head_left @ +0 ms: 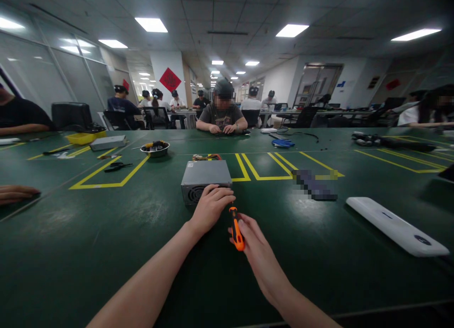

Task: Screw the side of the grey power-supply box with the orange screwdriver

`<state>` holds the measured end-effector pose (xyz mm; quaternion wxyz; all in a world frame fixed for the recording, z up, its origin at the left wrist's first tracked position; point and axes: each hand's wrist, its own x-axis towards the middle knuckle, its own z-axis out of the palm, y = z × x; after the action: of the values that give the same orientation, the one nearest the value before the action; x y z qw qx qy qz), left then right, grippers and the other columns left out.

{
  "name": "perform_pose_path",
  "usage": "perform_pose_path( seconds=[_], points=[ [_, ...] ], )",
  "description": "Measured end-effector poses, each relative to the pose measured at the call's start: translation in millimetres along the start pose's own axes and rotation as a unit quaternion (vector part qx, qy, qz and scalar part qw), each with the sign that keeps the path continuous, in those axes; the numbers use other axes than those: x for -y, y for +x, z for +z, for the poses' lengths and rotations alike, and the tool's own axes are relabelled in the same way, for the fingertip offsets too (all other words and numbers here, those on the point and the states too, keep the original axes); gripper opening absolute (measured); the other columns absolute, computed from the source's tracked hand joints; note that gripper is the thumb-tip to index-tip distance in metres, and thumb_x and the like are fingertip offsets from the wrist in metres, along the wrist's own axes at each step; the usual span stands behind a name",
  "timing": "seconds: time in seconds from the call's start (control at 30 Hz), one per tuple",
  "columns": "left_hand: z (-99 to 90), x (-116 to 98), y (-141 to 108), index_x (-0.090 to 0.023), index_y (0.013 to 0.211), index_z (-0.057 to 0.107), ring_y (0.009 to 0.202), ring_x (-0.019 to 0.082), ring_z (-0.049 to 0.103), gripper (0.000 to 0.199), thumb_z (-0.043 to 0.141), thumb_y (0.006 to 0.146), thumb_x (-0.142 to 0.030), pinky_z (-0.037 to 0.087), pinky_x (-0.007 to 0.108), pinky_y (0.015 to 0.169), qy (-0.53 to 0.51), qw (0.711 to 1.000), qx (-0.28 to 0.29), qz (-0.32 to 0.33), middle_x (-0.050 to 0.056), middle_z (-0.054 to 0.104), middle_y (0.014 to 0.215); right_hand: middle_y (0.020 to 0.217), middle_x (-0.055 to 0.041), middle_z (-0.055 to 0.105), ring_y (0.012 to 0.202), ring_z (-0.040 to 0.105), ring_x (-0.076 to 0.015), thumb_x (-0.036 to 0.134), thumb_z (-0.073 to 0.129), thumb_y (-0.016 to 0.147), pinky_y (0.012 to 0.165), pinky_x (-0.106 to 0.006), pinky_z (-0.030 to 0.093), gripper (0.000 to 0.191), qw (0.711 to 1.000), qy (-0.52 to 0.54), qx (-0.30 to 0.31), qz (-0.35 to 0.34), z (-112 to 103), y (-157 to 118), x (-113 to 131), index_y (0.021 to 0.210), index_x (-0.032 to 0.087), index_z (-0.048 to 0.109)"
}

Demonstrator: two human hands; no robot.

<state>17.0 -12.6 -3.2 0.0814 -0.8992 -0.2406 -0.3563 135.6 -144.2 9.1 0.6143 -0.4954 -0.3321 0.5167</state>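
The left hand (212,208) lies over the near right corner of a grey metal box (205,171), its fingers stretched toward the right edge. Its thumb is out of sight, so whether it grips or only rests there I cannot tell. The right hand (252,237), close beside it but apart, is closed around the orange-and-black handle of a screwdriver (237,233). The shaft points up toward the box's right near corner; its tip is lost by the left fingertips, so contact with a screw cannot be made out.

The box sits on the green table (142,266), directly ahead. A round fan grille (195,194) shows in its near face, partly covered by the left hand, and wires (209,157) poke up behind, their lower parts hidden.

To the right lies a dark slab (314,186), pixelated, probably a phone; nearer is a white device (393,226). To the left, beyond yellow tape (102,185), a metal bowl (156,153) holds small items too jumbled to name. At the left edge a co-worker's hand (16,194) is cut off by the frame. Across the table, a person (222,112) bends over something too small to identify.
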Motion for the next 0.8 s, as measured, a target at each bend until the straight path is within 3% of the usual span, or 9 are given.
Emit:
perform_pose_path(
  seconds=[0.07,0.13,0.17,0.23,0.3,0.4,0.5,0.7,0.8],
  points=[
    [0.3,0.3,0.0,-0.026,0.103,0.059,0.106,0.011,0.055,0.022,0.041,0.091,-0.021,0.03,0.033,0.098,-0.012,1.0,0.001,-0.006,-0.001,0.063,0.113,0.127,-0.0108,0.048,0.113,0.049,-0.0227,0.031,0.057,0.082,0.091,-0.036,0.045,0.045,0.956,-0.204,0.082,-0.196,-17.6,-7.1,4.8,0.125,0.022,0.047],
    [0.9,0.9,-0.1,-0.026,0.104,0.059,0.106,0.011,0.055,0.023,0.041,0.091,-0.022,0.03,0.033,0.099,-0.02,1.0,0.001,-0.008,-0.001,0.063,0.113,0.14,-0.01,0.036,0.126,0.036,-0.0275,0.025,0.061,0.079,0.101,-0.043,0.034,0.05,0.835,-0.366,0.211,-0.352,-32.3,-9.1,14.2,0.127,0.025,0.048],
    [1.2,1.1,-0.2,-0.026,0.104,0.059,0.106,0.011,0.055,0.023,0.041,0.092,-0.022,0.03,0.033,0.099,-0.021,1.0,0.0,-0.011,-0.001,0.063,0.113,0.141,-0.009,0.036,0.128,0.033,-0.0287,0.022,0.061,0.078,0.103,-0.046,0.031,0.049,0.773,-0.421,0.264,-0.394,-37.6,-7.2,19.5,0.125,0.027,0.049],
    [1.4,1.0,0.1,-0.026,0.104,0.059,0.106,0.011,0.055,0.023,0.04,0.092,-0.022,0.031,0.033,0.099,-0.022,1.0,-0.003,-0.015,0.0,0.063,0.113,0.135,-0.0074,0.045,0.127,0.035,-0.0262,0.011,0.054,0.081,0.103,-0.045,0.032,0.047,0.706,-0.468,0.313,-0.431,-43.8,1.8,29.8,0.124,0.028,0.051],
    [0.3,0.1,0.8,-0.026,0.104,0.059,0.106,0.012,0.055,0.024,0.039,0.092,-0.021,0.032,0.034,0.098,-0.02,1.0,-0.005,-0.01,0.0,0.063,0.112,0.13,-0.004,0.051,0.124,0.041,-0.0213,0.008,0.05,0.084,0.103,-0.041,0.033,0.045,0.695,-0.464,0.362,-0.414,-45.4,15.0,37.8,0.122,0.031,0.052],
    [-3.9,-1.2,1.9,-0.025,0.11,0.057,0.109,0.013,0.054,0.026,0.04,0.09,-0.018,0.037,0.033,0.096,-0.009,1.0,-0.006,0.007,0.002,0.062,0.115,0.121,-0.0013,0.058,0.115,0.051,-0.0186,0.011,0.059,0.08,0.1,-0.036,0.037,0.039,0.735,-0.407,0.409,-0.355,-45.3,33.5,42.6,0.112,0.033,0.059],
    [-10.2,1.8,0.7,-0.024,0.119,0.051,0.117,0.017,0.048,0.035,0.039,0.087,-0.014,0.037,0.036,0.098,0.03,0.999,-0.031,-0.011,0.005,0.056,0.123,0.111,0.0002,0.065,0.103,0.059,-0.0161,0.011,0.065,0.075,0.091,-0.03,0.044,0.038,0.73,-0.407,0.383,-0.394,-47.8,44.7,36.9,0.106,0.034,0.062],
    [-19.2,19.0,-4.8,-0.021,0.124,0.046,0.121,0.019,0.045,0.038,0.04,0.087,-0.018,0.029,0.038,0.105,0.112,0.985,-0.076,-0.105,0.006,0.051,0.129,0.104,-0.006,0.067,0.064,0.057,-0.0107,0.012,0.065,0.076,0.058,-0.023,0.046,0.021,0.508,-0.481,0.218,-0.68,-53.4,49.7,20.3,0.093,0.024,0.063],
    [-19.1,22.3,-5.4,-0.022,0.125,0.045,0.121,0.019,0.044,0.037,0.04,0.088,-0.021,0.028,0.038,0.105,0.124,0.983,-0.052,-0.125,0.005,0.051,0.13,0.098,-0.0113,0.067,0.063,0.056,-0.0121,0.017,0.061,0.079,0.055,-0.024,0.046,0.01,0.465,-0.497,0.189,-0.708,-52.0,46.2,20.3,0.09,0.017,0.061]
  ],
)
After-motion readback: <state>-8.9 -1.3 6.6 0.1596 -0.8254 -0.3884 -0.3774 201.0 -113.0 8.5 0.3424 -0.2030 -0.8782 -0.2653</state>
